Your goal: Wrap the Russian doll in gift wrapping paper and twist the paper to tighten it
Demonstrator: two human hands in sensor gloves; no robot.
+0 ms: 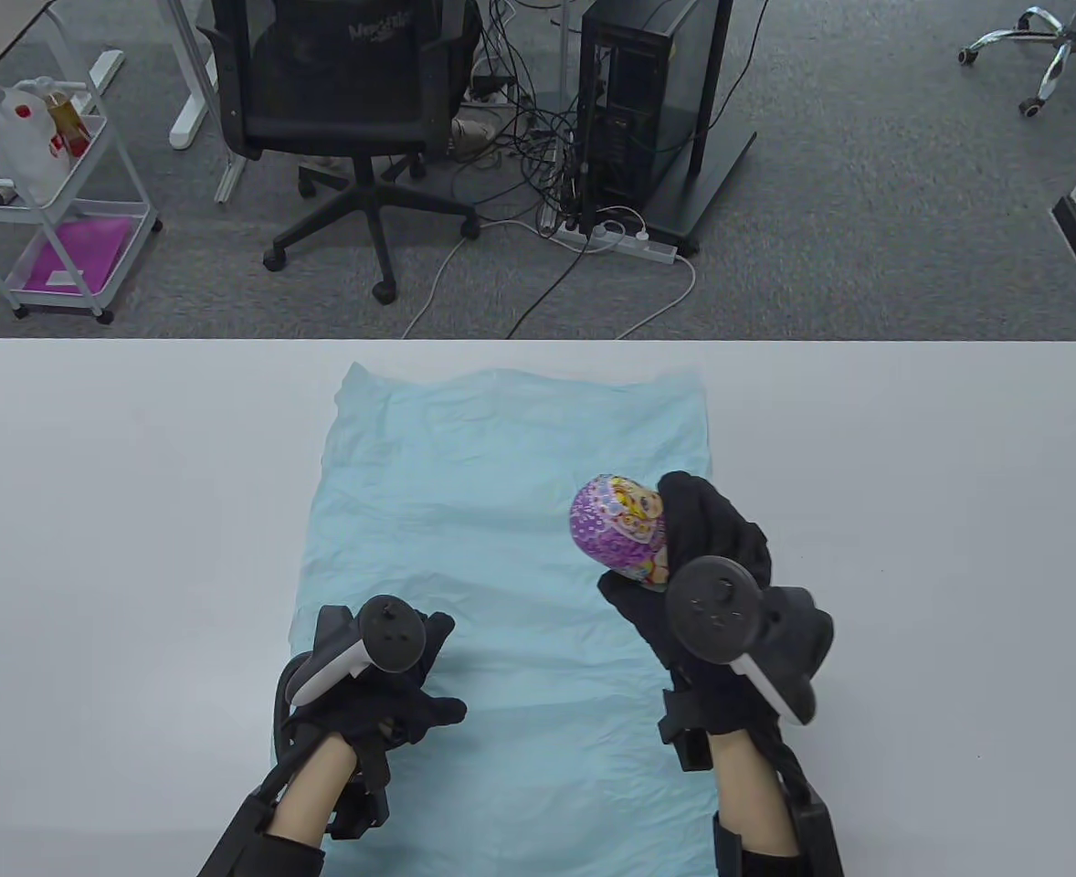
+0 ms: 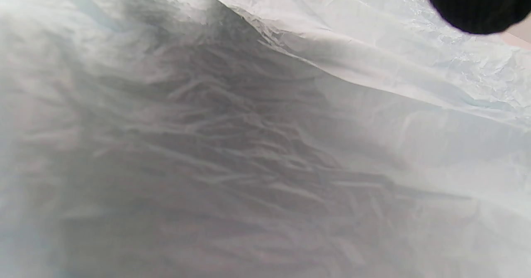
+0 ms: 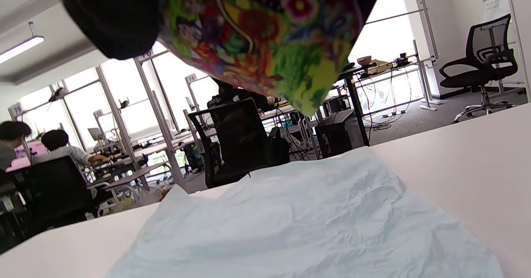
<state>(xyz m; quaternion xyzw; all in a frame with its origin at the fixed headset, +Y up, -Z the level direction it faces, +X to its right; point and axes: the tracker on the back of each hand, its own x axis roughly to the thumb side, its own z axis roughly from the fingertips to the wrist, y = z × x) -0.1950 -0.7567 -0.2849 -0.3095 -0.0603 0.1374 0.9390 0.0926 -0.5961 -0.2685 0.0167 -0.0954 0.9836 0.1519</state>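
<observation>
A light blue sheet of wrapping paper [image 1: 501, 512] lies spread flat and wrinkled on the white table [image 1: 136, 512]. My right hand [image 1: 675, 557] grips the colourful Russian doll [image 1: 618, 528], holding it above the paper's right side, its head tilted to the left. In the right wrist view the doll [image 3: 265, 33] hangs at the top, clear of the paper [image 3: 298, 224]. My left hand [image 1: 410, 676] rests on the near left part of the sheet. The left wrist view shows crinkled paper [image 2: 265, 145] close up with fingertips [image 2: 477, 4] at the top edge.
Beyond the table's far edge stand a black office chair [image 1: 355, 110], a computer tower [image 1: 638, 110] with cables and a white cart [image 1: 45, 201]. In the right wrist view, people sit at desks [image 3: 49, 157] far off.
</observation>
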